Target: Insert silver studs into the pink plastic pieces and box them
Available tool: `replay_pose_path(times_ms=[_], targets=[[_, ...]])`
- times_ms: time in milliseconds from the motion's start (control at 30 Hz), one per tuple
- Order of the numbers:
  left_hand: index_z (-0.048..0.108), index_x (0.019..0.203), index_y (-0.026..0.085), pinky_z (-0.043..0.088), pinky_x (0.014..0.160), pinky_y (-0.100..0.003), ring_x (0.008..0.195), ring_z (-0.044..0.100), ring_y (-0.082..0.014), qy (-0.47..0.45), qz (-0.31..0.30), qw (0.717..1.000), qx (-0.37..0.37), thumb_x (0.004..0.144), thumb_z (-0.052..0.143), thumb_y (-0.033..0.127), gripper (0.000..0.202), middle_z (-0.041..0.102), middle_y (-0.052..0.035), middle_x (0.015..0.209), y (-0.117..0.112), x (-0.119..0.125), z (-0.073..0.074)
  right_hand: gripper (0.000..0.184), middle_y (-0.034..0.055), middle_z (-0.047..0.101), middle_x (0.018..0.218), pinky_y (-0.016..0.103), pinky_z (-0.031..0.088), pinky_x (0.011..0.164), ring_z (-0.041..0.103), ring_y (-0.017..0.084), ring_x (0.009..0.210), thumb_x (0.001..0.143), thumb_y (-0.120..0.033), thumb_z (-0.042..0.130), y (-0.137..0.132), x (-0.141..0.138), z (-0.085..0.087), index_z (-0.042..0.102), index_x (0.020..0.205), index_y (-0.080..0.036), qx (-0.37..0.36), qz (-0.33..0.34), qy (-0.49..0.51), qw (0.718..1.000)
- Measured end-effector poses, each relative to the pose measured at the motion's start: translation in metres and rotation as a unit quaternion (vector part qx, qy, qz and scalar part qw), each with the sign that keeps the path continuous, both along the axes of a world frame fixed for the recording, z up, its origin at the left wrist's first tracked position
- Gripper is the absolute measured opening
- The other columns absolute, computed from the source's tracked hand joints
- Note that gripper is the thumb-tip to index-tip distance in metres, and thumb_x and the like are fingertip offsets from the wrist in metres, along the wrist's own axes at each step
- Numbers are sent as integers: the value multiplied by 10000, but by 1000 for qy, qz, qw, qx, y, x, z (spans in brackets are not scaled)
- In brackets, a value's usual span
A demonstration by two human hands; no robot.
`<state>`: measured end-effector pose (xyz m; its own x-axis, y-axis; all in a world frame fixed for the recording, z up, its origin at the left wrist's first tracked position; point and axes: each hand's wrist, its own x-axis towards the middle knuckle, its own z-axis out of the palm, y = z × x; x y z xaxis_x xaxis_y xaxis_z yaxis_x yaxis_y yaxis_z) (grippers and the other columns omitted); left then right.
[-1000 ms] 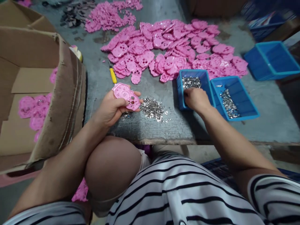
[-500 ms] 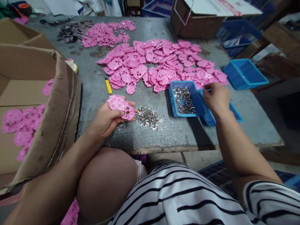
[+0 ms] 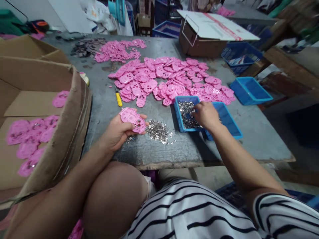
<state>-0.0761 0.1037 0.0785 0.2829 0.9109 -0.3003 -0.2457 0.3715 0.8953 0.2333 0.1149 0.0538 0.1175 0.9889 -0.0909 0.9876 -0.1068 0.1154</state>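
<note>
A pink moulded plastic piece [image 3: 133,120] with holes and small pegs lies across the fingers of my left hand [image 3: 119,132], the thumb pressing on its face. Over a blue bin [image 3: 176,114] of small shiny metal parts [image 3: 186,109] reaches my right hand [image 3: 206,114], its fingertips bent down at the parts. Whether a part is between them is hidden. Right beside it stands a second blue bin [image 3: 228,122], partly covered by my wrist. A loose heap of small metal parts [image 3: 158,131] lies on the table just right of the pink piece.
Many pink pieces [image 3: 171,78] are piled across the table [image 3: 199,149]. A yellow-handled screwdriver [image 3: 118,99] lies left of them. At left stands a cardboard box [image 3: 77,99] holding several pink pieces. Another blue bin [image 3: 251,91] sits at the right edge; a lidded carton [image 3: 199,46] stands behind.
My right hand has moved left, from the second blue bin to the bin of metal parts. My left hand still holds the pink piece. The view has shifted slightly.
</note>
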Motion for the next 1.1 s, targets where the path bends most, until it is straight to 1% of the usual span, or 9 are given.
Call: replay_pose_path(times_ms=[100, 200, 267, 433, 533, 700, 900, 967, 1100], targets=[[476, 1033, 159, 622, 582, -350, 833, 720, -268, -6, 0, 1000, -1, 565, 617, 53, 501, 715, -83, 955, 0, 0, -2, 260, 143, 694, 1092, 293, 456, 852, 619, 259, 1047, 847, -179, 534, 9, -16, -8, 719, 1029, -149, -93, 41, 26, 994], [481, 1035, 151, 621, 579, -348, 837, 719, -276, -11, -1, 1000, -8, 560, 634, 61, 507, 717, -94, 959, 0, 0, -5, 250, 150, 721, 1019, 269, 459, 753, 666, 244, 959, 845, -147, 510, 15, -24, -14, 727, 968, -143, -106, 29, 26, 994], [481, 1040, 150, 622, 582, -355, 843, 718, -281, -15, -1, 1000, -12, 550, 640, 60, 523, 718, -91, 950, 0, 1, -7, 264, 159, 722, 1020, 265, 451, 726, 676, 243, 947, 866, -158, 487, 16, -24, -12, 714, 999, -138, -98, 16, 25, 995], [471, 1053, 154, 624, 584, -360, 856, 719, -284, -26, -4, 999, -20, 541, 636, 49, 547, 721, -93, 960, 1, 3, -8, 270, 179, 723, 993, 272, 426, 674, 683, 252, 903, 879, -147, 461, 14, -17, 0, 681, 1034, -116, -83, -16, 40, 996], [476, 1050, 156, 628, 598, -365, 863, 719, -282, -27, -12, 999, -23, 549, 634, 44, 536, 723, -109, 1000, 1, 3, -8, 280, 157, 727, 1001, 264, 412, 664, 680, 237, 898, 883, -126, 445, 13, -13, 2, 666, 1054, -131, -70, -23, 63, 995], [484, 1047, 169, 620, 581, -345, 856, 723, -281, -33, -14, 999, -21, 563, 623, 38, 520, 726, -101, 1003, 1, 2, -9, 257, 135, 736, 997, 256, 404, 675, 678, 222, 890, 840, -65, 479, 15, -7, -2, 704, 917, -162, -52, -27, 103, 993], [479, 1041, 169, 616, 577, -338, 887, 718, -293, -35, -16, 999, -22, 573, 618, 40, 505, 723, -113, 1021, 2, 2, -11, 190, 126, 733, 874, 269, 398, 655, 667, 235, 830, 835, -112, 508, 17, -3, 1, 679, 787, -178, 9, -46, 161, 986], [480, 1047, 167, 616, 572, -338, 893, 716, -294, -34, -18, 999, -21, 576, 608, 34, 506, 721, -116, 1032, 2, 2, -12, 171, 108, 723, 839, 271, 394, 657, 656, 228, 812, 831, -130, 510, 18, -5, 4, 658, 767, -187, 40, -53, 189, 980], [486, 1056, 157, 614, 550, -347, 812, 723, -271, -31, -18, 999, -34, 590, 587, 20, 496, 728, -107, 969, 3, 3, -14, 116, 67, 684, 753, 269, 392, 639, 616, 191, 714, 807, -160, 526, 26, -16, 8, 610, 732, -187, 92, -52, 274, 956]])
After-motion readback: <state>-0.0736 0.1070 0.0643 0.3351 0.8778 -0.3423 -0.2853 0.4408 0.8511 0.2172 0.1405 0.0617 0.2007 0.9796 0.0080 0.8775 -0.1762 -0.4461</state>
